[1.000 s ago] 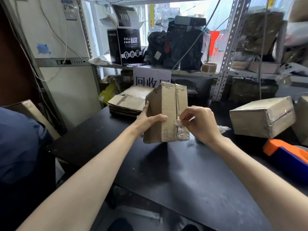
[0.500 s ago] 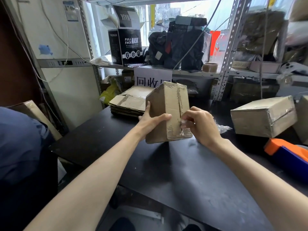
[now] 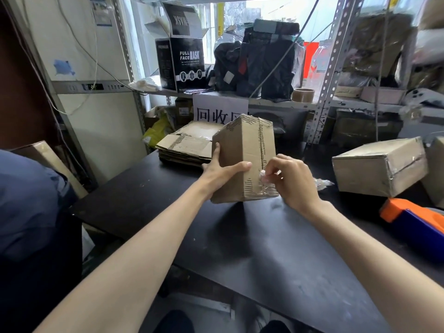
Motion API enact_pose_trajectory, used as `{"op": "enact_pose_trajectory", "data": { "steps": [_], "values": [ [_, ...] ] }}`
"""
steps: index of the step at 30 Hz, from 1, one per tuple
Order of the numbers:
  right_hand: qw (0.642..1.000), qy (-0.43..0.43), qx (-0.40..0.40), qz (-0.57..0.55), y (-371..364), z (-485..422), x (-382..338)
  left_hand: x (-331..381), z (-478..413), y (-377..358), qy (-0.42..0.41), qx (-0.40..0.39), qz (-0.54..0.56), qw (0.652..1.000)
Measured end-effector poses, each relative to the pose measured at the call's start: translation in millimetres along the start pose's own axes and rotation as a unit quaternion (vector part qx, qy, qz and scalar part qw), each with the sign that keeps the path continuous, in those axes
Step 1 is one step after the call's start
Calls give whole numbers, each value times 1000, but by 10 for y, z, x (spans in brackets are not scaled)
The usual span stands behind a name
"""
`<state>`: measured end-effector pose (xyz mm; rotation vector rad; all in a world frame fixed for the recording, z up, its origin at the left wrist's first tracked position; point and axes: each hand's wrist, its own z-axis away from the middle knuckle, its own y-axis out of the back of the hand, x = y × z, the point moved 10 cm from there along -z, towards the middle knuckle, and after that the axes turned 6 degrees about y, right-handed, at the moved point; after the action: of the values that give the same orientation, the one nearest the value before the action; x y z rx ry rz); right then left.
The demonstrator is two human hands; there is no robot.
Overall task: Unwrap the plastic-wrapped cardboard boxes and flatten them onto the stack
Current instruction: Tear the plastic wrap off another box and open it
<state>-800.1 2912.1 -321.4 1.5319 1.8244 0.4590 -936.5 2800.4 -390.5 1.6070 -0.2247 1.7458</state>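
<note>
A small brown cardboard box (image 3: 236, 150) stands upright just above the black table (image 3: 276, 255), its faces scarred with torn strips. My left hand (image 3: 219, 173) grips its left side, thumb across the front. My right hand (image 3: 289, 179) pinches a crumpled strip of clear plastic tape (image 3: 263, 177) at the box's lower right edge. Behind the box lies a stack of flattened cardboard (image 3: 186, 146). A second box, wrapped in clear plastic (image 3: 379, 164), lies tilted at the right.
Another box edge (image 3: 436, 169) shows at the far right. An orange and blue object (image 3: 413, 218) sits on the table's right side. Metal shelving (image 3: 329, 68) with a black mask box (image 3: 182, 63), dark bags and a tape roll (image 3: 303, 94) stands behind. A person in blue (image 3: 26, 200) is at left.
My right hand has shifted slightly lower on the box's right edge while pulling the tape. The box and my left hand have stayed nearly still.
</note>
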Motion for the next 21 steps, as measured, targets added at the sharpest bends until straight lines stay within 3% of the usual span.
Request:
{"op": "enact_pose_trajectory", "data": {
  "steps": [5, 11, 15, 17, 19, 21],
  "values": [
    [994, -39, -69, -80, -113, 68, 130, -88, -57, -26, 25, -44, -26, 998],
    [994, 19, -110, -20, -123, 168, 20, 54, -63, -45, 7, -5, -27, 1000],
    [972, 53, -227, 20, -242, 236, -10, 132, -65, -107, -10, 15, -57, 998],
    [983, 27, -180, 13, -131, 210, 36, 176, -51, -134, -5, 20, -54, 998],
    [998, -8, -68, 8, 72, 221, 73, 172, -43, -141, 5, 21, -32, 999],
    [999, -10, -33, 4, 92, 251, 2, 139, -39, -122, 18, 30, -18, 999]
  ]
}}
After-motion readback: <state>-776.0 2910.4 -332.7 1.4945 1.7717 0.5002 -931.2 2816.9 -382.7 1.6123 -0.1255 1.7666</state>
